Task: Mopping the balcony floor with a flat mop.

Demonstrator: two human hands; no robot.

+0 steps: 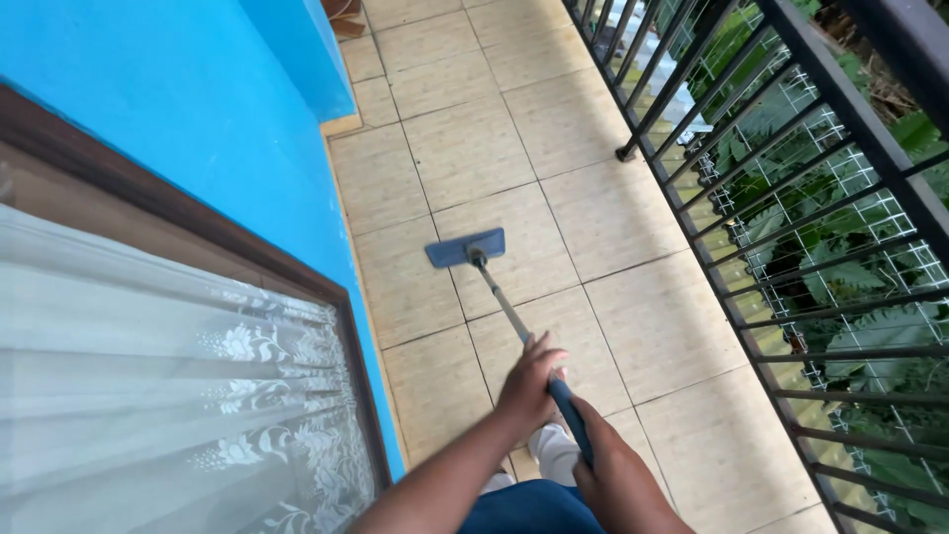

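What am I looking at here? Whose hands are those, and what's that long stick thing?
The camera sits on a person's head and looks down, so you see what they see. The two hands are theirs. The left hand grips the pole higher up, and the right hand holds its blue grip lower down. The stick is a flat mop: its blue head rests flat on the tan tiled floor. On the left is a bright blue wall with a window and a lace curtain. On the right is a dark metal railing with green plants behind it.
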